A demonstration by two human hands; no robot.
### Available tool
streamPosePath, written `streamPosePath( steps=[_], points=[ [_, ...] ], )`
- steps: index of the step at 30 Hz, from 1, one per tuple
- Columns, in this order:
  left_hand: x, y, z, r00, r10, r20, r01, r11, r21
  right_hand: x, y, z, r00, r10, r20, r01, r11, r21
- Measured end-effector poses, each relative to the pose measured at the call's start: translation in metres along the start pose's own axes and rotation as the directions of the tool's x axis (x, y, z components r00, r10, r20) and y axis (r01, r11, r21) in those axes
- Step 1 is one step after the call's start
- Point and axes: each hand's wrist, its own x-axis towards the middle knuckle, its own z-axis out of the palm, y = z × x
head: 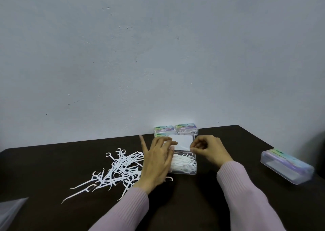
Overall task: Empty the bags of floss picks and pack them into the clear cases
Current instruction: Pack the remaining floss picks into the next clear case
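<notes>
An open clear case (190, 171) lies at the table's middle, its base full of white floss picks (182, 163) and its lid (184, 142) raised toward the wall. My left hand (157, 162) rests with straight, spread fingers on the case's left side and the lid's left edge. My right hand (209, 150) has curled fingers that pinch the lid's right front edge. A loose pile of floss picks (119, 169) spreads over the table left of the case.
Three closed cases (186, 127) with pastel labels stand against the wall behind the open one. Another closed case (286, 167) lies at the right table edge. A clear plastic bag (10, 211) shows at the bottom left corner. The table (52, 160) is dark brown.
</notes>
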Motion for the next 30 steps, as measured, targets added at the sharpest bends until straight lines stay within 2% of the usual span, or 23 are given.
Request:
streamPosePath(
  steps=[3,11,14,16,18,22,25,30],
  points=[
    [-0.003,-0.006,-0.003,0.995,-0.094,0.020,0.095,0.994,-0.061,0.003,-0.001,0.012,0.999,-0.040,0.030,0.042,0.996,-0.072],
    [-0.002,-0.021,-0.007,0.988,-0.124,0.090,0.137,0.977,-0.162,0.003,-0.002,0.014,0.998,-0.059,0.017,0.060,0.993,-0.104],
    [-0.004,-0.030,-0.012,0.989,-0.111,0.098,0.130,0.968,-0.212,0.001,-0.014,0.020,0.990,-0.123,0.062,0.129,0.987,-0.096],
    [-0.005,-0.038,-0.020,0.992,-0.047,0.120,0.075,0.968,-0.240,-0.002,-0.027,0.024,0.976,-0.188,0.109,0.199,0.975,-0.097],
    [-0.009,-0.049,-0.030,0.985,0.008,0.172,0.034,0.970,-0.242,-0.005,-0.038,0.031,0.952,-0.238,0.193,0.280,0.932,-0.230],
    [-0.024,-0.077,-0.052,0.975,-0.004,0.221,0.046,0.981,-0.187,-0.009,-0.050,0.045,0.888,-0.209,0.410,0.425,0.714,-0.556],
    [-0.036,-0.099,-0.071,0.956,-0.098,0.277,0.144,0.978,-0.151,-0.008,-0.054,0.058,0.858,-0.209,0.469,0.485,0.628,-0.608],
    [-0.045,-0.126,-0.100,0.927,-0.177,0.329,0.216,0.973,-0.084,-0.010,-0.058,0.072,0.882,-0.242,0.405,0.459,0.642,-0.615]
  ],
)
